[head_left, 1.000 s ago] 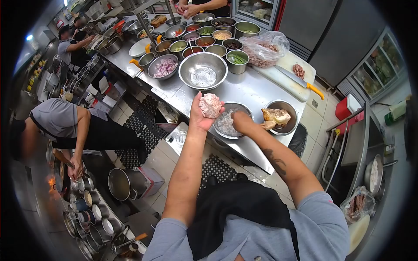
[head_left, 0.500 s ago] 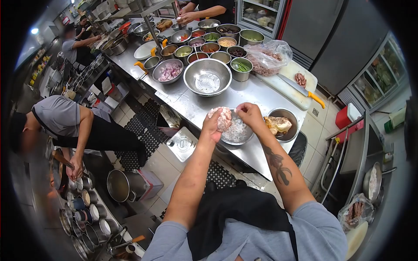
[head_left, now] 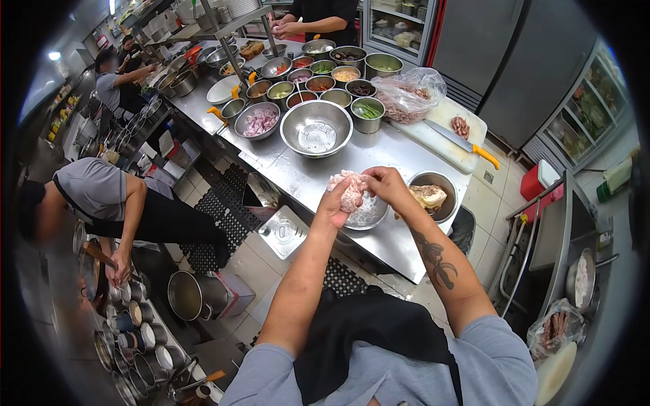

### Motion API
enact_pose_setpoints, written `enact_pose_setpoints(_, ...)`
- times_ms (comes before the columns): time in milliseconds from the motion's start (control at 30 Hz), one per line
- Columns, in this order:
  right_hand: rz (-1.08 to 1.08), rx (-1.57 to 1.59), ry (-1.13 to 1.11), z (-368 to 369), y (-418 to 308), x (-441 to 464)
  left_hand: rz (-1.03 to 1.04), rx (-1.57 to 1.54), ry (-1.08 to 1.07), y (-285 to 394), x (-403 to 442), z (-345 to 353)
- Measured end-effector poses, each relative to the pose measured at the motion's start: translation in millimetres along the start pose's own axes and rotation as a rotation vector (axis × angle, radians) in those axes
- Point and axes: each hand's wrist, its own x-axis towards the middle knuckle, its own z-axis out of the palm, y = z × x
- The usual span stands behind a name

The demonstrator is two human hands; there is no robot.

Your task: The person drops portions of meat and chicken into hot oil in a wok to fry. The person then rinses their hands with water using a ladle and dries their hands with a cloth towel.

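Observation:
My left hand (head_left: pixel 333 208) is wrapped round a pale pink piece of raw meat (head_left: pixel 349 191) with a white, floury coating, held up over the metal bowl. At its right edge, the fingers of my right hand (head_left: pixel 384 186) are closed in a pinch on the meat; the exact fingertips are partly hidden. Below both hands sits a metal bowl (head_left: pixel 370 215) with white powder inside. Just right of my right wrist, a second steel bowl (head_left: pixel 449 210) holds yellowish raw meat pieces (head_left: pixel 428 196).
A large perforated bowl (head_left: pixel 291 128) stands behind my hands. Chopped red onion (head_left: pixel 261 122) and several ingredient tins fill the back. On the right, a yellow-handled knife (head_left: pixel 484 157) lies on a cutting board (head_left: pixel 420 140) beside bagged meat (head_left: pixel 409 95). A co-worker (head_left: pixel 108 196) bends at the left.
My right hand has come in from above the powder bowl to the meat's right edge. The meat has turned slightly in my left hand. The view has shifted a little.

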Motion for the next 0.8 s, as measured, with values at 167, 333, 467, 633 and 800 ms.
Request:
enact_pose_setpoints(167,0.238,0.218,0.002,-3.8,-12.5,-5.6,0.061,-0.066,0.052,1.8,-6.2,9.6)
enact_pose_setpoints(333,0.243,0.242,0.001,3.2,-15.3,-4.0,0.069,0.028,0.059,-8.4,-5.9,13.5)
enact_pose_setpoints(467,-0.203,-0.223,0.008,3.6,7.3,-4.3,0.077,0.071,0.093,-10.8,-8.2,14.6)
enact_pose_setpoints(633,0.114,0.108,-0.066,-5.8,-6.7,-4.6,0.079,0.041,0.072,-14.1,-9.4,19.9)
enact_pose_setpoints(800,0.117,0.128,-0.142,-7.5,-14.1,-10.5,0.118,0.067,0.099,-17.9,-12.6,26.1)
